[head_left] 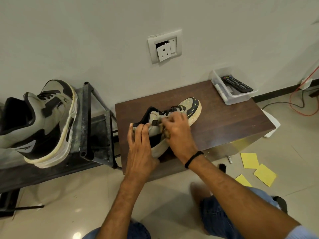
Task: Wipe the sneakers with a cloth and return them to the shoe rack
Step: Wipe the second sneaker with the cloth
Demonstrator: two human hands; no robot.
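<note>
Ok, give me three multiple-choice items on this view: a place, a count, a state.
1. The second sneaker sits: A in a drawer; B on the shoe rack; C on a chair.
2. Yellow notes on the floor: A one; B six; C three.
3. The right hand: A presses a cloth to the held sneaker; B hangs idle; C holds a cup.
Answers: 1 B, it rests on the rack at left. 2 C, three squares show. 3 A, it pinches the cloth against the shoe.
</note>
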